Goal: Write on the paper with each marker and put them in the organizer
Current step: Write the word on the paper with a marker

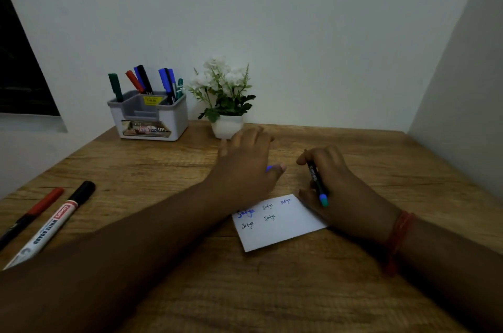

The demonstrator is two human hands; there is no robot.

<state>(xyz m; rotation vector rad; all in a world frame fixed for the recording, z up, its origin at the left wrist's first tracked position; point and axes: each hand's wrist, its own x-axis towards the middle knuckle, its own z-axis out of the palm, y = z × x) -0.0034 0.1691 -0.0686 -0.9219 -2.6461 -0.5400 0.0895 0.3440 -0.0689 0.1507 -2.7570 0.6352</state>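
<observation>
Right hand [330, 185] has its fingers wrapped around a thin black pen [317, 180] with a blue end, right of centre in the frame, just above the paper [280, 226]. Left hand [245, 166] looks like it's pinching a small blue cap [269, 168], mostly hidden tho. Pen's light, stiff and kinda slick, so I'd grip mid-barrel. Organizer [149, 117] sits upper left, already stuffed with markers. Two more, a red pen [35, 210] and a whiteboard marker [51, 226], lie at the left edge.
</observation>
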